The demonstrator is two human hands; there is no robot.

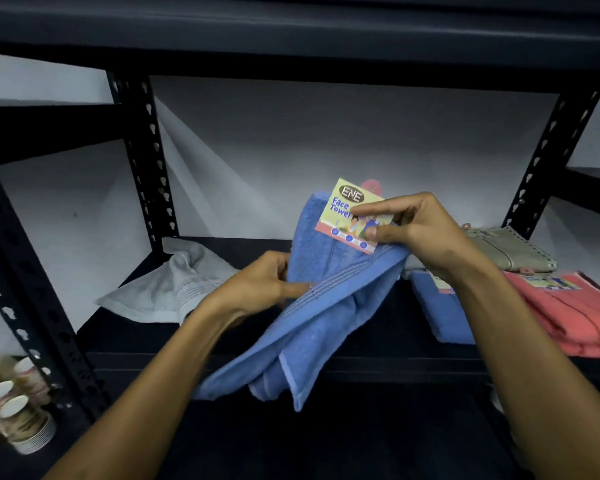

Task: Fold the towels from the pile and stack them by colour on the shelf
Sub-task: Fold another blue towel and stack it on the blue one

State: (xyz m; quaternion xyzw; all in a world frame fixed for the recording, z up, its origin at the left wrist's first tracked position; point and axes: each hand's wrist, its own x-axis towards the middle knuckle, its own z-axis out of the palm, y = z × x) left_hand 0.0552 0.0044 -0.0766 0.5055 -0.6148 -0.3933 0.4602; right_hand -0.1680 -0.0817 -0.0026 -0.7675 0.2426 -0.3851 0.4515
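Note:
A blue towel (312,317) hangs half folded in front of the dark shelf (378,362), its lower end drooping past the front edge. My left hand (257,285) pinches its left side near the striped band. My right hand (420,230) grips the top of the towel together with its "Face Towel" paper label (350,209). On the shelf to the right lie a folded blue towel (437,313), a coral towel stack (575,317) and a folded beige towel (510,254). A crumpled white towel (163,289) lies on the left.
Black slotted uprights (146,161) (548,161) frame the bay, and another shelf board runs overhead. Stacked paper cups (14,410) stand at the lower left beside the near upright. A white wall backs the shelf.

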